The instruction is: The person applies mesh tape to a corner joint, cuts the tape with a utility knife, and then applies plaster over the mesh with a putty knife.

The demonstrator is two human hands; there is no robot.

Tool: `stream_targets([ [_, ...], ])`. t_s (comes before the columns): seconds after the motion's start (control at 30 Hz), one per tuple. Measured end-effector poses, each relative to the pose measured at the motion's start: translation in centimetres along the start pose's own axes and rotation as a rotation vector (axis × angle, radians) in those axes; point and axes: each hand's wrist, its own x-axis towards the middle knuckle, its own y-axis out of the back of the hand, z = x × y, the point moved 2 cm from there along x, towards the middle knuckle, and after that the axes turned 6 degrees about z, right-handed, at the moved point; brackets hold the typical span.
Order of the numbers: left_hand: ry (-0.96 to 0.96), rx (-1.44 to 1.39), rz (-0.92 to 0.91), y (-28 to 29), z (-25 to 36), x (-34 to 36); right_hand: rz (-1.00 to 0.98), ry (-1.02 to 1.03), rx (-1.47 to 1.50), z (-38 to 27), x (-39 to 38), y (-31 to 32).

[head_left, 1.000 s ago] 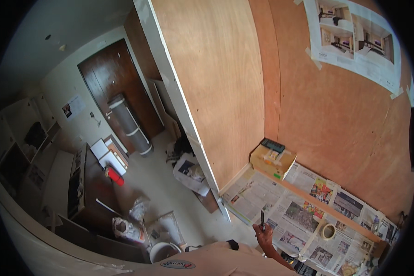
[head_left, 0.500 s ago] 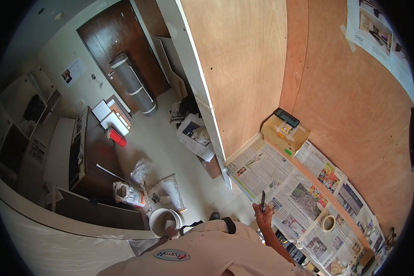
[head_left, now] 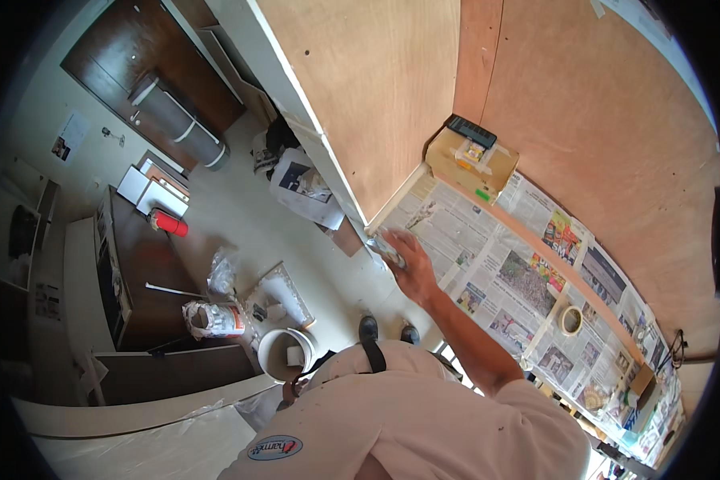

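Observation:
My right hand [head_left: 412,268] reaches out to the low corner of the wooden partition [head_left: 368,104], beside the newspaper-covered surface. Its fingers are curled round a slim dark tool, now mostly hidden by the hand; only a greyish bit shows near the fingertips. My left hand [head_left: 290,392] is low by my body, at the near rim of a white bucket [head_left: 266,356], largely covered by the shirt, so its fingers cannot be made out. Inside the bucket is a pale block [head_left: 295,355].
Newspaper [head_left: 488,272] covers the surface at right, with a tape roll [head_left: 570,321] and a cardboard box [head_left: 472,164] on it. Left of me stand a smeared paint tub [head_left: 216,318], a white-stained board [head_left: 284,294] and a red cylinder [head_left: 169,223]. A wrapped roll [head_left: 180,124] leans by the door.
My right hand has moved forward and left to the partition corner, turning the tool out of sight. My left hand has drawn back from the bucket, and the view has shifted.

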Motion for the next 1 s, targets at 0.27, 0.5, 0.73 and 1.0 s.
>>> stream_targets([
  [0.27,0.044,-0.109,0.118,0.9,-2.3,-2.3,0.155,0.421,0.009,-8.2,12.6,-2.1],
  [0.5,0.095,-0.003,0.254,1.0,-4.5,-3.5,0.137,0.398,-0.058,-9.0,15.6,-6.2],
  [0.73,0.169,0.033,0.001,1.6,-4.8,-2.3,0.163,0.427,-0.054,-7.6,15.1,-7.1],
  [1.0,0.078,-0.028,0.040,4.3,-3.3,3.6,0.064,0.357,-0.137,-5.4,13.0,-6.7],
])
